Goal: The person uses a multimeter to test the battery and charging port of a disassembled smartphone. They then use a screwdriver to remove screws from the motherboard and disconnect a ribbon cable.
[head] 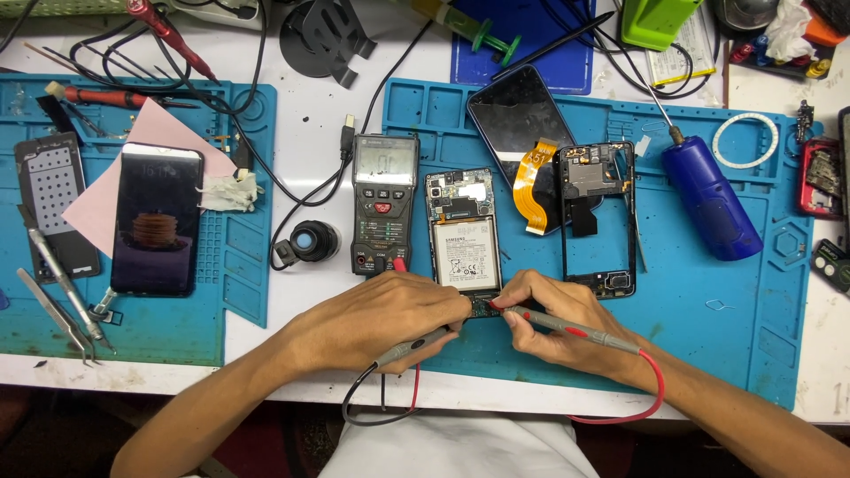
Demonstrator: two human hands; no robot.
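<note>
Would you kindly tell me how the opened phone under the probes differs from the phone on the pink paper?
The opened phone lies back-off, with battery and circuit board exposed; the phone on the pink paper lies screen-up, closed and showing an image. Both hands press probes to the opened phone; the other lies untouched. Both rest on blue mats.

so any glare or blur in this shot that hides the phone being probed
Head view: even overhead light, soft shadows under both hands. The opened phone is sharp; faint glare only on the dark detached screen. The left hand and right hand cover its bottom edge, where the probe tips meet.
</note>
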